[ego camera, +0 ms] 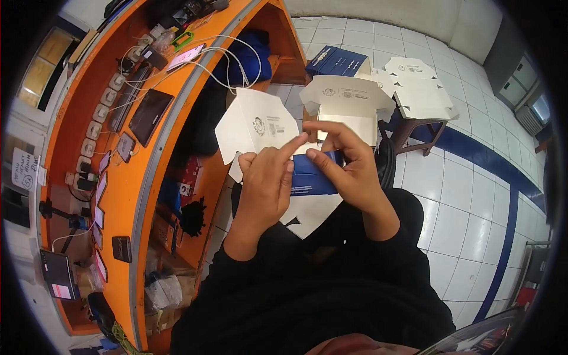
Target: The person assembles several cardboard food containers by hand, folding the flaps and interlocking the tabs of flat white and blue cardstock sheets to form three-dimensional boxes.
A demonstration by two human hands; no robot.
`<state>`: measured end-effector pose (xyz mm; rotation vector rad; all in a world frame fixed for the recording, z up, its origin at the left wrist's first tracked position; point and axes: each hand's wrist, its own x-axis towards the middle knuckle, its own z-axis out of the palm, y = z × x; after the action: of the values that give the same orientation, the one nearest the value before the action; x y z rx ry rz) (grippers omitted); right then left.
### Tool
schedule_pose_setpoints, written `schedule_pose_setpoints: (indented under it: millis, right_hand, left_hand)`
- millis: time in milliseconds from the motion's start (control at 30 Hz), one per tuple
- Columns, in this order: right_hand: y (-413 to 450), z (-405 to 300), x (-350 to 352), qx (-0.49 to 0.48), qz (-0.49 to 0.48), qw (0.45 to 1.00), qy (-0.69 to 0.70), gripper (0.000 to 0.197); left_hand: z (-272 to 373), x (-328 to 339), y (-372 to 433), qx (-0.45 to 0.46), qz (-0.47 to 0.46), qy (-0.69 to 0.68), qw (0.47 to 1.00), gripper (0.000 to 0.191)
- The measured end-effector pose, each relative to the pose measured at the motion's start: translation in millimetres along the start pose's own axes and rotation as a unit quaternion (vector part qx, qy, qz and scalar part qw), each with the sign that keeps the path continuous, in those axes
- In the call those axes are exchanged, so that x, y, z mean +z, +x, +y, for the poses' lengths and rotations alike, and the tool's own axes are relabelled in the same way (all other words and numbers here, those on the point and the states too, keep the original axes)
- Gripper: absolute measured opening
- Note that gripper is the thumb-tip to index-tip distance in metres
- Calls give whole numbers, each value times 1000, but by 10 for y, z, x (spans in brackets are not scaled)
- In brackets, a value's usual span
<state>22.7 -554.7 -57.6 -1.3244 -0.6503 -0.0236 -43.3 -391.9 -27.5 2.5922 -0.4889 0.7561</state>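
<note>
A partly folded paperboard carton [313, 175], white inside and blue outside, rests over my lap. Its large white lid panel [262, 122] stands raised at the left and bears a printed logo and writing. My left hand [268, 184] holds the carton's left side, with the index finger stretched toward its far corner. Across from it, my right hand [355, 164] grips the blue wall, thumb on the near face and fingers curled over the far side. The fingers partly hide the folded corners. Just beyond my hands sits a second carton [348, 122], opened out with its lid up.
A blue carton [339, 62] and a flat white carton blank [421, 88] lie farther back, the blank on a brown stool [419, 133]. Left of me runs an orange counter [146, 173] with phones, chargers and looping white cables [230, 53]. White floor tiles [470, 191] stretch to the right.
</note>
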Motion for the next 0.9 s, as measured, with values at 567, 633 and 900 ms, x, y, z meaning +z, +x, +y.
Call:
schedule_pose_setpoints:
  millis: [567,633,900]
  right_hand:
    - [-34,-146,-225,69,-170,982,49,54]
    - [-44,-100,-243,80,-156,983,58,56]
    - [34,-64,-274,-168,71,980,-83,59]
  left_hand:
    - [53,33,29,-13,-69,-44,997,42]
    - [86,10,82,50,-54,-5,997,62]
    - [-149,162,-8,39,71,16,997,93]
